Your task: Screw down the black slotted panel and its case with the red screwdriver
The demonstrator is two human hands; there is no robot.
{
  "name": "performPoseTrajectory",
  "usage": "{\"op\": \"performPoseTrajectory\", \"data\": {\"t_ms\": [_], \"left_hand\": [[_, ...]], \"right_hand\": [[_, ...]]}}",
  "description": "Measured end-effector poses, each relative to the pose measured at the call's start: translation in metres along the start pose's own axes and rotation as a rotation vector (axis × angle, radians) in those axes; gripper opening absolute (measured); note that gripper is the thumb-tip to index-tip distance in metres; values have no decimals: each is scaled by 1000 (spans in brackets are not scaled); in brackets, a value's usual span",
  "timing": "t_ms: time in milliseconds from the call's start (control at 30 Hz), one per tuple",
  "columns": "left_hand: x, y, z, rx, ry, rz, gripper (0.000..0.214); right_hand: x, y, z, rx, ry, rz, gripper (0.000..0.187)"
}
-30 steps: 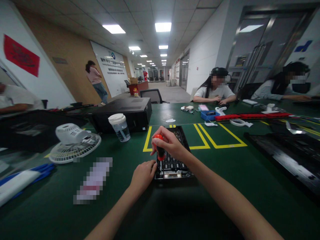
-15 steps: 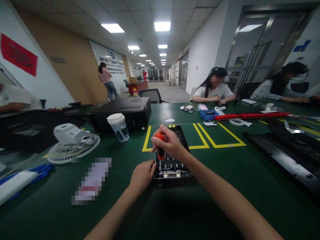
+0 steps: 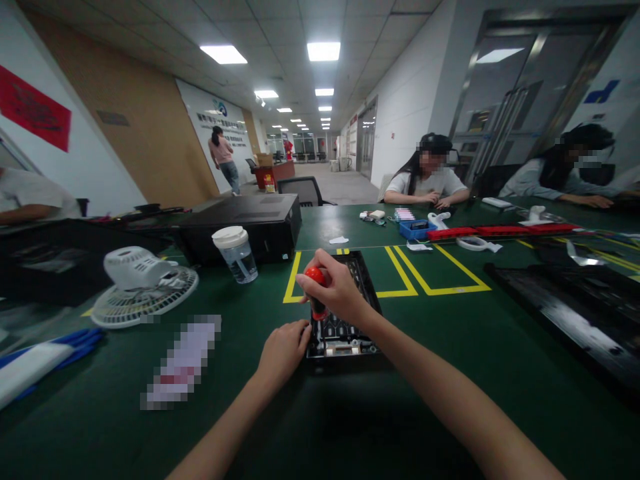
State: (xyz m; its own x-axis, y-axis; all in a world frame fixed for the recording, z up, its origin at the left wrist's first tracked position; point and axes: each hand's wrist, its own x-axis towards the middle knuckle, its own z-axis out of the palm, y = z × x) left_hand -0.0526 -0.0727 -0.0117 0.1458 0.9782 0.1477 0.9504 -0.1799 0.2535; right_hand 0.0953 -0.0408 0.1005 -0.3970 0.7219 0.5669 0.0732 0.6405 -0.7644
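My right hand [image 3: 337, 287] is closed round a screwdriver [image 3: 315, 274] with a red and black handle. The screwdriver stands nearly upright over the left side of a shallow black casing [image 3: 370, 280]; its tip is hard to make out. Inside the casing are a honeycomb pattern and a metallic piece at the near end. My left hand [image 3: 285, 347] grips the casing's left edge, its fingertips partly hidden there. The casing lies flat on the green table [image 3: 430, 387].
Left of my hands are a lidded clear cup [image 3: 241, 260], a white fan part [image 3: 137, 273], blue gloves [image 3: 83, 350] and a black computer case [image 3: 250, 220]. Long black panels [image 3: 560, 313] lie right. A blue tray [image 3: 415, 230] stands further back. People sit across the table.
My right hand and the screwdriver handle have shifted slightly left, with the handle tilted a little more. My left hand stays at the casing's edge. A person in the background has turned and moved.
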Motion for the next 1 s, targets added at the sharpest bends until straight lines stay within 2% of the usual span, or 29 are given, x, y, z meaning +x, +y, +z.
{"op": "performPoseTrajectory", "data": {"t_ms": [333,1000], "left_hand": [[-1,1,-1,-7,4,5,33],[-2,4,-4,-2,-5,5,34]], "right_hand": [[-2,-5,1,-118,76,-19,20],[-9,-6,3,-215,249,-6,24]]}}
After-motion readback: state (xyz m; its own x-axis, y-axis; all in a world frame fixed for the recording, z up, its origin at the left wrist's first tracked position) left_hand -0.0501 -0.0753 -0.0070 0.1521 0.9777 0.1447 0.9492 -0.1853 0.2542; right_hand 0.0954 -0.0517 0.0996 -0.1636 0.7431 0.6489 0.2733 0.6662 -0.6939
